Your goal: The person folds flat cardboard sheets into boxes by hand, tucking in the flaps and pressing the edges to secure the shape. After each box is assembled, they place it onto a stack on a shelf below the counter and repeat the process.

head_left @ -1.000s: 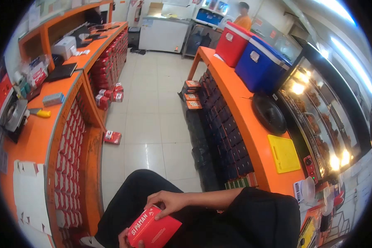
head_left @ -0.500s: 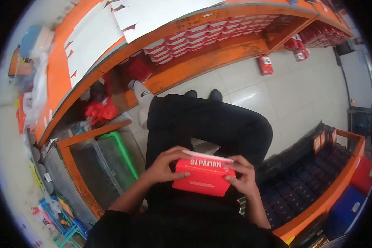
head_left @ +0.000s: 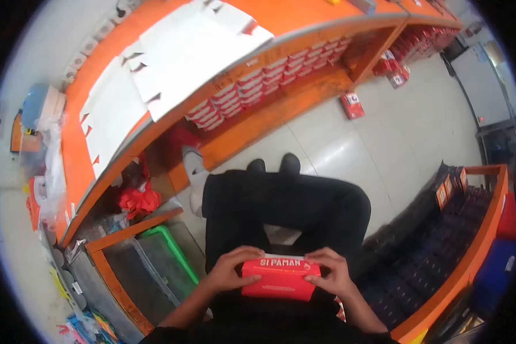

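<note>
A red cardboard box (head_left: 277,284) with white "SI PAMAN" lettering is held over my lap, between both hands. My left hand (head_left: 234,270) is closed on its left end, thumb on the printed front and fingers along the top edge. At the other end, my right hand (head_left: 330,272) grips it the same way, thumb on the front and fingers over the upper corner. The far side of the box and the fingertips behind it are hidden.
Flat white cardboard sheets (head_left: 195,49) lie on the orange counter (head_left: 304,17). Folded red-and-white boxes (head_left: 249,89) are stacked on the shelf below. A red pack (head_left: 352,106) sits on the floor. Dark boxes (head_left: 430,269) fill an orange-framed rack at right; a green-rimmed bin (head_left: 172,252) stands at left.
The view has tilted up, so the box and hands appear lower. My right fingers have shifted along the box's upper right corner, and its top flap looks pressed flatter.
</note>
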Motion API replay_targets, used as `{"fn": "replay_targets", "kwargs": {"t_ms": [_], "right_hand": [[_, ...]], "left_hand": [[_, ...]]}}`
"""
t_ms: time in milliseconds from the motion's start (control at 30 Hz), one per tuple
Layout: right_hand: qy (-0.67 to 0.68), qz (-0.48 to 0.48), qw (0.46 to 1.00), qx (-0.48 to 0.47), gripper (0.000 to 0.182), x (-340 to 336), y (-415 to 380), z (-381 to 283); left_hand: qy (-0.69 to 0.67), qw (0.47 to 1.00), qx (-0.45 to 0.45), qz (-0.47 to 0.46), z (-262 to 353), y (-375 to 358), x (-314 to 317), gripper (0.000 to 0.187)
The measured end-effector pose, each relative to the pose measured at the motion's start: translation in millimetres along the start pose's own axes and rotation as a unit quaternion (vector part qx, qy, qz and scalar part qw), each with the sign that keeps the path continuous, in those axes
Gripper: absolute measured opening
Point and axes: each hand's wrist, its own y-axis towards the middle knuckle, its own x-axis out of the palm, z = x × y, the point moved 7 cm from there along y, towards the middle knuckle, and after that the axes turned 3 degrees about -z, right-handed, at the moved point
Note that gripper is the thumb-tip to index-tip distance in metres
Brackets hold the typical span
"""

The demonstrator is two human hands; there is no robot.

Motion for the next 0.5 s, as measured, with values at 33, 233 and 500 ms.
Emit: {"fn": "replay_targets", "kwargs": {"t_ms": [33,233,500], "right_hand": [[-0.035,0.018,0.996,-0.078,0.052,1.1,-0.7,-12.0],[-0.17,0.23,0.933,-0.217,0.07,-2.7,31.2,-72.6],[-0.269,0.069,0.851,-0.445,0.042,126.5,125.6,-109.1]], "left_hand": [[-0.007,1.0,-0.012,-0.013,-1.8,-0.5,3.2,0.059],[-0.083,0.949,-0.062,0.298,-3.4,-0.8,-34.5,0.104],[-0.248,0.869,-0.11,0.413,9.4,0.9,-83.2,0.067]]}}
